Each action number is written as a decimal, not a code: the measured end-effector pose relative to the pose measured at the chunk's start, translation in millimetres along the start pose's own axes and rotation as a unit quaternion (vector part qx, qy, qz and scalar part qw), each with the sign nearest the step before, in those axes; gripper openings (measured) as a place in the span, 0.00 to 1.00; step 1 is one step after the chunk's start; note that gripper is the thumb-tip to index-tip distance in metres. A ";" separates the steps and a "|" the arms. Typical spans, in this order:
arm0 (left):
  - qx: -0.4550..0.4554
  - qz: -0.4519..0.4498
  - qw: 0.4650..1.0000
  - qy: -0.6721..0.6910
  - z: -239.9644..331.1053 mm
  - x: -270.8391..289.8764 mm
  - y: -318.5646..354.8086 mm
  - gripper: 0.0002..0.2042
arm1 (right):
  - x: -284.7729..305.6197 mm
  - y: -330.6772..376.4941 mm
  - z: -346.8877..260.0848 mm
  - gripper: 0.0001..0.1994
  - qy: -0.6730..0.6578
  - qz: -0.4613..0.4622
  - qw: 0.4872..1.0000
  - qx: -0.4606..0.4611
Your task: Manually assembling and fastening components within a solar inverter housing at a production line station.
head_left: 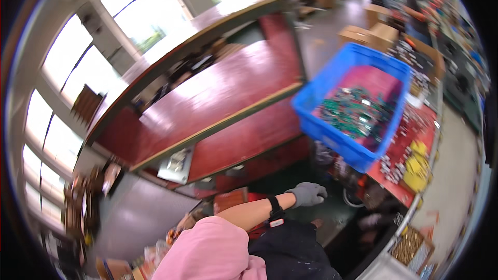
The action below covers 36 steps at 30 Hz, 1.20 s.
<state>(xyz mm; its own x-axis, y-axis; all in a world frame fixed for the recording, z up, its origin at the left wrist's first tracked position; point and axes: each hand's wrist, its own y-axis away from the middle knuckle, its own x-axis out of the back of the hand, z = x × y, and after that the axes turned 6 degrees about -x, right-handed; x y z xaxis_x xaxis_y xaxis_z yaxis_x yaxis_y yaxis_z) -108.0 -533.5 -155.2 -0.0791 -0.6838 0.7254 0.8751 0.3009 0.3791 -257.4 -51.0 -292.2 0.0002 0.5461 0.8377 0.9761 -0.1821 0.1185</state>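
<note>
My left hand (309, 195), in a grey glove, hangs in front of me with its fingers curled in. Nothing shows in its grasp. A black band with a small device (275, 211) circles the wrist, below a pink sleeve (207, 249). My right hand is not in view. Beyond the left hand and to its right, a blue plastic crate (337, 148) rests tilted in the picture at the edge of a red-topped bench (397, 168). Inside the crate lies a heap of small green and silvery pieces (353, 111), too blurred to name. The glove is apart from the crate.
A long red shelf unit (207, 96) with wooden edges stands ahead on the left, a pale tray (176, 166) on its lower shelf. Yellow pieces (416, 166) lie on the bench. Cardboard boxes (381, 36) and a person (415, 10) are at the far right.
</note>
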 end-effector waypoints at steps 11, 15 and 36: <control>0.341 0.259 0.892 0.148 -171.1 29.9 258.2 0.17 | -72.8 -6.1 -164.0 0.16 -0.072 -0.227 0.934 0.265; 0.363 0.309 0.861 0.179 -245.4 9.2 303.2 0.17 | -114.9 33.1 -249.3 0.17 -0.100 -0.281 0.895 0.332; 0.847 0.352 0.254 0.308 -97.8 -227.6 474.9 0.35 | -447.9 859.2 -477.0 0.18 0.222 -0.584 0.202 0.754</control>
<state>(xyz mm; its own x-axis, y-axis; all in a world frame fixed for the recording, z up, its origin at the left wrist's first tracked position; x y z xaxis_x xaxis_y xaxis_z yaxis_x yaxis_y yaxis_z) 372.2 -299.9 -196.5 0.3576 0.1190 0.9263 -0.9324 -0.0093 0.3612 477.6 -842.1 -311.3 -0.1142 -0.6918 0.7130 -0.7910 0.4976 0.3561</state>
